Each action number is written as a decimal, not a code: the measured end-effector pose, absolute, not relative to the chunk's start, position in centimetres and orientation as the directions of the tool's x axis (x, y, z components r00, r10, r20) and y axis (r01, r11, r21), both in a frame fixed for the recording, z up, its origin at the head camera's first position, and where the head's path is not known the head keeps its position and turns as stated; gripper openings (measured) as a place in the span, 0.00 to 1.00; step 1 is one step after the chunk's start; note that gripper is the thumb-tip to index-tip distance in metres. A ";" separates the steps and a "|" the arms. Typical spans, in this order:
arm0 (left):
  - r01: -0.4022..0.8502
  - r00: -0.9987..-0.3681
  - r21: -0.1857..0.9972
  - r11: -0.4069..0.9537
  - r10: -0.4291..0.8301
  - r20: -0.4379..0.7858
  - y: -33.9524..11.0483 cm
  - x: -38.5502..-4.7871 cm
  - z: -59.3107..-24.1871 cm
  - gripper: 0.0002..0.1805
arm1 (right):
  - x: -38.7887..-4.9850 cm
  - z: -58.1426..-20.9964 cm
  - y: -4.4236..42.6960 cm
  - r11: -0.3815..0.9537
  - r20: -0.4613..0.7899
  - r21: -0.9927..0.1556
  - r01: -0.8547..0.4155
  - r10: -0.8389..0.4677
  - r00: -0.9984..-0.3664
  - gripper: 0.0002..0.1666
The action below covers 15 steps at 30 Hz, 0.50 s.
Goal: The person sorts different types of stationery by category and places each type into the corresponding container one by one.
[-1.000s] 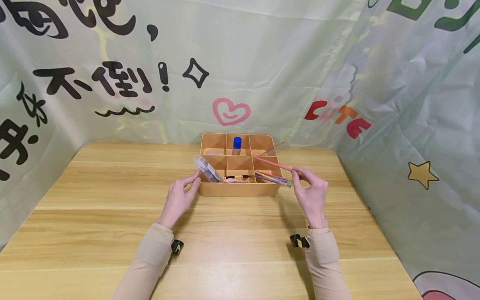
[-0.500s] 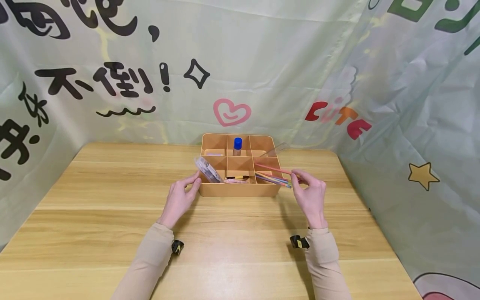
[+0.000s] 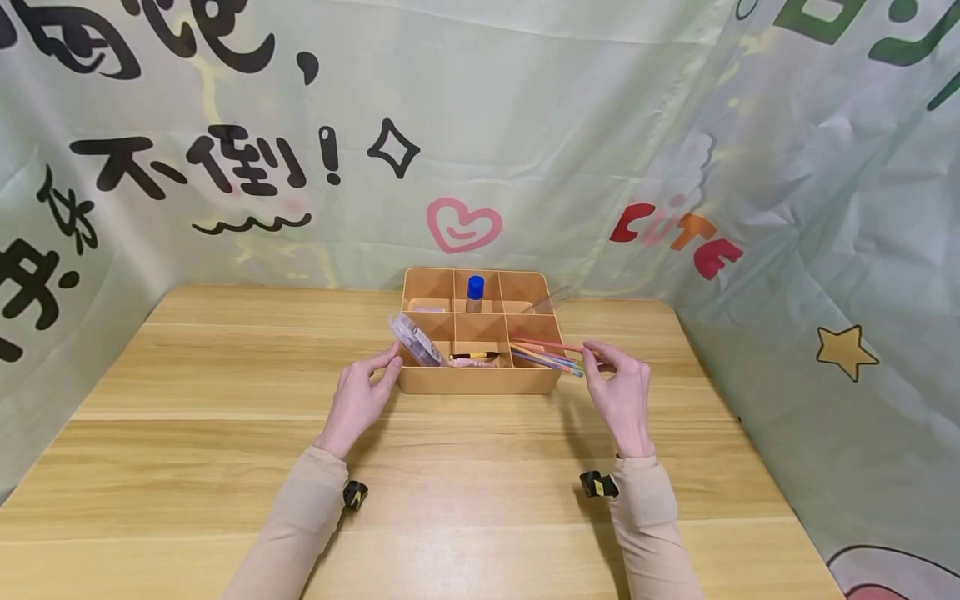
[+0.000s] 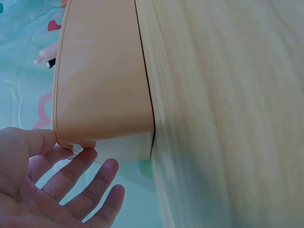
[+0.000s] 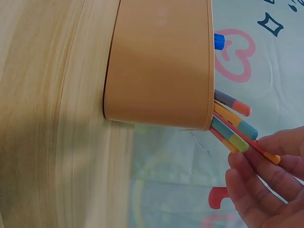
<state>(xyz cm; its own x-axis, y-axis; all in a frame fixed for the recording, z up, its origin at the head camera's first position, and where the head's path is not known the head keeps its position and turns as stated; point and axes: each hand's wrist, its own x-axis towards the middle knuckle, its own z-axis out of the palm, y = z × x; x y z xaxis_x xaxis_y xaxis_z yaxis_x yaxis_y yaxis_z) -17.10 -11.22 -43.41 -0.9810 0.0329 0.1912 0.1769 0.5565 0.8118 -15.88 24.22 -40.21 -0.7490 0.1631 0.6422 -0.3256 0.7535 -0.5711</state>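
Note:
A tan organizer box point(image 3: 480, 382) with several compartments stands near the far side of the table. My left hand point(image 3: 358, 402) pinches the box's left rim between thumb and index finger, its other fingers spread below in the left wrist view. At the right, my right hand point(image 3: 624, 392) pinches the orange end of a red pen point(image 5: 242, 134) with thumb and fingers. That pen slants into the front right compartment over the right wall. Beside it, several coloured pens point(image 5: 230, 134) lean out of the same compartment, close to my fingertips.
A clear plastic case point(image 3: 417, 340) leans in the front left compartment. A yellow-and-black pen point(image 3: 474, 355) lies front middle. Behind it stands a blue-capped glue stick point(image 3: 475, 287). A clear ruler point(image 3: 551, 298) sticks out back right. A printed cloth point(image 3: 540, 125) hangs behind the table point(image 3: 465, 500).
The red pen in my right hand has come down toward the other pens, and the right hand has shifted slightly left. My left hand stays at the box's left rim.

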 end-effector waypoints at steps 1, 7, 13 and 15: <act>0.177 -0.981 0.813 0.555 0.033 0.191 -11.2 -17.1 -43.4 0.21 | -15.9 -40.2 24.2 0.753 0.643 -0.571 -0.327 0.162 -0.749 0.07; 0.183 -0.980 0.817 0.546 0.036 0.195 -11.2 -17.2 -43.5 0.21 | -15.9 -40.2 24.2 0.751 0.636 -0.576 -0.323 0.163 -0.754 0.08; 0.187 -0.979 0.816 0.547 0.039 0.199 -11.2 -17.1 -43.5 0.21 | -15.8 -40.2 24.2 0.736 0.601 -0.609 -0.296 0.185 -0.778 0.10; 0.190 -0.979 0.815 0.548 0.040 0.201 -11.2 -17.1 -43.5 0.21 | -15.8 -40.2 24.3 0.731 0.595 -0.619 -0.287 0.199 -0.778 0.11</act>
<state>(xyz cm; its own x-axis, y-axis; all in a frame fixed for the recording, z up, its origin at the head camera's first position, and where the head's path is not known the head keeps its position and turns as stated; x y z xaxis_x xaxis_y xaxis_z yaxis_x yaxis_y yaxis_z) -17.11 -11.22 -43.54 -0.9788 0.0402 0.2007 0.1895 0.5482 0.8146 -15.80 24.25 -40.17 -0.7784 0.1989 0.5954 -0.2870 0.7308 -0.6193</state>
